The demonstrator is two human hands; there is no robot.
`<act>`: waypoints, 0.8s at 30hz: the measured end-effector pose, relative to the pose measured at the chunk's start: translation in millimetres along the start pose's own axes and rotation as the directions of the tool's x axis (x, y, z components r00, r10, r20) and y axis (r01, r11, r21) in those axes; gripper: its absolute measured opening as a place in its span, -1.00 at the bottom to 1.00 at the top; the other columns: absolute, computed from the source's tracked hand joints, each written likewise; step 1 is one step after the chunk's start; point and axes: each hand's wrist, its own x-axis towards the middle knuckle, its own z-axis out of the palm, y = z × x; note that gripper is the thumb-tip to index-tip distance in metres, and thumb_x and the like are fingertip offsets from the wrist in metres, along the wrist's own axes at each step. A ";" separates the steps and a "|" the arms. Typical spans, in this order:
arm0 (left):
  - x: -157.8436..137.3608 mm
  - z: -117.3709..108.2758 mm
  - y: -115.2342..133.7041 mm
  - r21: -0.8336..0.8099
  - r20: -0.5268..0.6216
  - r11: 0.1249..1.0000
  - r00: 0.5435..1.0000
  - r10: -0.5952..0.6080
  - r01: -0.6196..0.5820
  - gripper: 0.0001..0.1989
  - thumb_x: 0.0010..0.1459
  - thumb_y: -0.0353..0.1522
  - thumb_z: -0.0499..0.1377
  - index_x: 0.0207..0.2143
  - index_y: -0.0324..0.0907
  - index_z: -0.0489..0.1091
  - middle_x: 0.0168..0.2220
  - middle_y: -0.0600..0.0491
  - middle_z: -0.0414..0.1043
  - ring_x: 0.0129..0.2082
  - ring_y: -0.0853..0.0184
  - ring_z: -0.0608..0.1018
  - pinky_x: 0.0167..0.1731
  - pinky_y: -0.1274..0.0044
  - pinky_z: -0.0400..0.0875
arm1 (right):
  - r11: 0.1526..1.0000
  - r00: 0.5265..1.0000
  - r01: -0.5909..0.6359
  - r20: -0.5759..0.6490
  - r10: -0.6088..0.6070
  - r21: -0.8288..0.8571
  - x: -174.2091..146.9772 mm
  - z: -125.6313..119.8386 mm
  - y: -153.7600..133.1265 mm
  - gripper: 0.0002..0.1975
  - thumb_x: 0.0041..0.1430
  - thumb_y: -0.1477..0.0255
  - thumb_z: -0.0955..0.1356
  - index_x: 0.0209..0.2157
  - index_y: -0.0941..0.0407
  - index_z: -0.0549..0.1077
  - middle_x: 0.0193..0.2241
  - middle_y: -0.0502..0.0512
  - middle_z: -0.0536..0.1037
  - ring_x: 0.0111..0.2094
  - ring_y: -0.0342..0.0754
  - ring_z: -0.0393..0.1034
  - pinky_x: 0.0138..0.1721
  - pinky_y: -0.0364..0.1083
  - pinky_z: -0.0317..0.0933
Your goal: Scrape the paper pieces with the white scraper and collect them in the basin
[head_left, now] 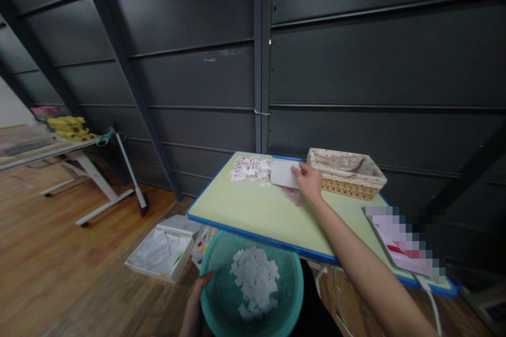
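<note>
We see the right hand (309,181) stretched out to the upper middle of the frame, fingers pinched on a white card (283,173) held flat against the green table (256,210), its far edge next to a pile of paper scraps (250,168) at the table's far left corner. The left hand (194,305) at the bottom of the frame grips the rim of a teal basket (225,295), held below the table's near edge; only part of that hand shows, but the fingers look curled on the rim. Inside the basket there is already a heap of white paper bits (255,281), so we judge part of the clearing done: a good share of scraps is in the basket, and most of the table surface between pile and near edge looks bare apart from a few loose bits beside the card. What is left, as we read it: the whole far pile still sits on the table, touching or just beside the card edge, well apart from the basket. A faint pinkish smear lies just under the right wrist; we cannot tell what it is. A wicker tray (348,171) stands just to the right of the hand, not touched. Blurred papers (399,242) lie at the right edge of the table. On the floor at lower left sits a white box (162,253); a second table (59,152) with yellow items stands at far left.
</note>
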 end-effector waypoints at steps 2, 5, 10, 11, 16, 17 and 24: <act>-3.5 1.5 0.4 -0.009 0.017 1.000 1.000 -0.005 0.005 -0.46 -0.04 -0.41 0.22 0.05 -0.36 0.35 -0.42 -0.06 0.66 -0.24 0.03 0.64 -0.10 0.24 0.47 | 1.000 0.999 0.015 0.033 -0.014 -0.021 -2.3 3.0 -0.7 -0.54 0.10 0.22 0.29 -0.12 0.24 0.56 -0.26 0.30 0.62 -0.28 0.14 0.50 -0.25 -0.01 0.28; -6.7 2.7 0.6 -0.008 0.031 1.000 0.999 -0.030 0.030 -0.47 -0.02 -0.39 0.21 0.06 -0.31 0.35 -0.37 -0.06 0.67 -0.25 0.04 0.65 -0.10 0.23 0.47 | 1.000 0.996 0.005 0.086 -0.006 0.011 -3.2 7.1 -0.3 -0.54 0.08 0.22 0.30 -0.13 0.25 0.56 -0.28 0.30 0.62 -0.33 0.11 0.50 -0.27 -0.02 0.29; -4.8 2.3 0.6 -0.008 0.028 0.999 0.998 -0.049 0.049 -0.43 -0.03 -0.38 0.22 0.08 -0.34 0.33 -0.36 -0.09 0.67 -0.25 0.02 0.65 -0.11 0.23 0.47 | 0.984 0.996 -0.060 0.070 0.048 0.168 -1.7 8.3 0.1 -0.51 0.01 0.18 0.34 -0.15 0.26 0.57 -0.27 0.31 0.62 -0.32 0.11 0.51 -0.32 -0.03 0.31; -3.8 2.0 0.6 -0.021 0.026 0.999 0.998 -0.050 0.050 -0.41 -0.02 -0.38 0.21 0.10 -0.36 0.30 -0.37 -0.09 0.67 -0.25 0.02 0.64 -0.11 0.23 0.47 | 0.983 0.997 -0.055 0.055 0.046 0.177 -1.7 8.0 -0.2 -0.49 0.01 0.17 0.34 -0.15 0.28 0.57 -0.27 0.32 0.62 -0.32 0.12 0.51 -0.32 -0.03 0.31; -1.5 2.4 0.6 -0.012 0.034 1.000 0.999 -0.029 0.029 -0.40 0.00 -0.40 0.19 0.12 -0.41 0.26 -0.37 -0.12 0.67 -0.21 0.01 0.63 -0.10 0.23 0.47 | 0.989 0.999 0.001 0.045 -0.008 0.148 -3.9 12.0 -0.9 -0.44 0.06 0.12 0.31 -0.10 0.29 0.55 -0.26 0.35 0.61 -0.32 0.14 0.51 -0.30 0.00 0.31; -1.7 2.6 0.5 0.000 0.023 1.000 1.000 -0.020 0.020 -0.41 0.01 -0.38 0.19 0.11 -0.42 0.28 -0.37 -0.14 0.66 -0.21 0.00 0.63 -0.10 0.22 0.47 | 0.989 0.998 0.014 0.066 -0.024 0.149 -4.4 13.8 -0.6 -0.44 0.07 0.12 0.30 -0.09 0.29 0.54 -0.24 0.36 0.61 -0.31 0.14 0.51 -0.29 0.00 0.31; -2.2 1.0 -2.6 0.034 0.024 0.999 0.999 -0.040 0.039 -0.46 0.04 -0.33 0.18 0.08 -0.39 0.30 -0.31 -0.19 0.66 -0.22 -0.03 0.63 -0.12 0.17 0.47 | 0.983 0.991 0.001 0.135 -0.027 0.184 -4.4 16.8 1.2 -0.48 0.04 0.14 0.32 -0.14 0.27 0.57 -0.23 0.36 0.60 -0.29 0.16 0.51 -0.27 0.03 0.32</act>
